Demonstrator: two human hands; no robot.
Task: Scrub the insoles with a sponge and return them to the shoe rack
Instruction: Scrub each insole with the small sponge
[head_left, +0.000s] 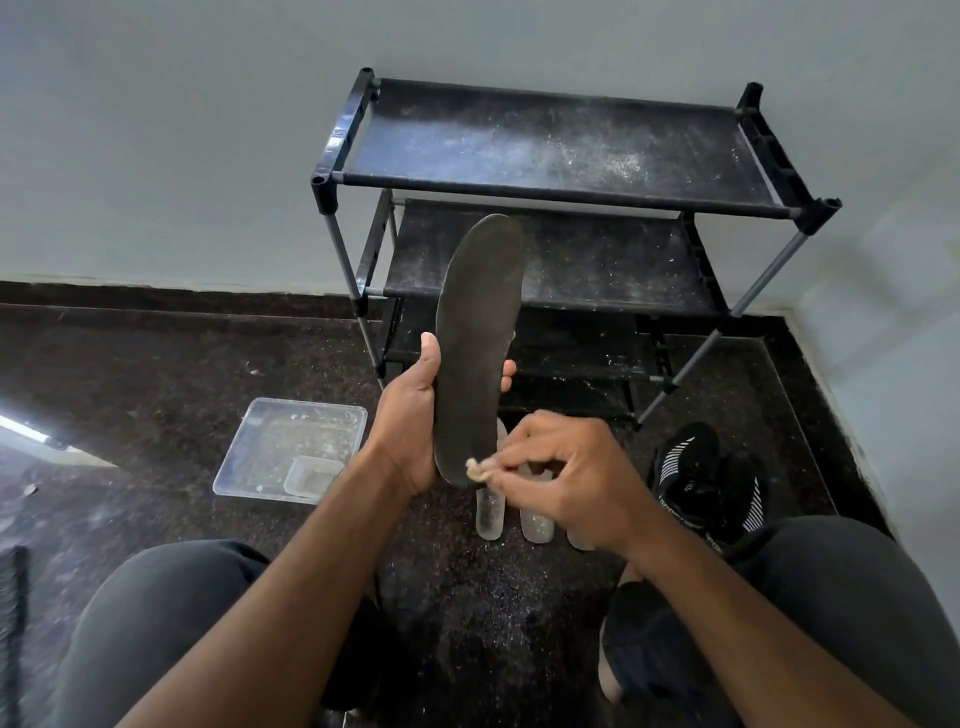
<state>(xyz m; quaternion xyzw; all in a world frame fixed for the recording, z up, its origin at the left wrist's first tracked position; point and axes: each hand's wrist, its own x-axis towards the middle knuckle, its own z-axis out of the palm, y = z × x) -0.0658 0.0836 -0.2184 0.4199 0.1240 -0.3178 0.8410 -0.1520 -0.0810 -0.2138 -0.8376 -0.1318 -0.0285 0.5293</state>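
Holding a dark insole (475, 343) upright in front of you, your left hand (410, 421) wraps its lower half, thumb on one edge and fingertips curling round the other. Your right hand (563, 475) pinches a small pale scrap of sponge (475, 469) between thumb and fingers, touching the insole's heel end. The insole looks thin, light and bendable, so it will likely flex under pressure; gripping near the middle with your palm behind it should brace it while you scrub. If wet it may get slippery, and the sponge piece is small enough to slip from your fingers. Below your hands, pale insoles (489, 512) lie side by side on the dark speckled floor (156, 364). To the left sits a clear plastic tray (291, 441) with a smaller clear container inside. To the right rests a pair of black shoes (709, 480) with white stripes. Straight ahead, a black shoe rack (561, 150) with dusty fabric shelves stands against a pale grey wall (182, 156), near a corner of the room. Your knees frame the bottom of the view.
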